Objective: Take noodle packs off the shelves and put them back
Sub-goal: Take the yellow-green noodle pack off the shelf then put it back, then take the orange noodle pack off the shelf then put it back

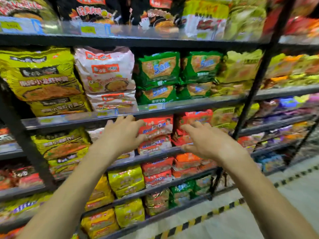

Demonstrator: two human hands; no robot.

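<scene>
Both my hands reach toward a shelf of red noodle packs. My left hand (123,133) has its fingers spread, the fingertips at the left edge of a red noodle pack (156,128) stacked on another red one (155,145). My right hand (205,140) is held with straight fingers just in front of a second red stack (196,118), holding nothing. Whether the right fingers touch that stack is unclear through blur.
Black metal shelves (155,153) hold many packs: green ones (159,69) and pink ones (105,69) above, yellow ones (41,75) at the left, more yellow (126,180) and red below. A black upright post (255,80) stands right. Striped floor tape (198,219) runs below.
</scene>
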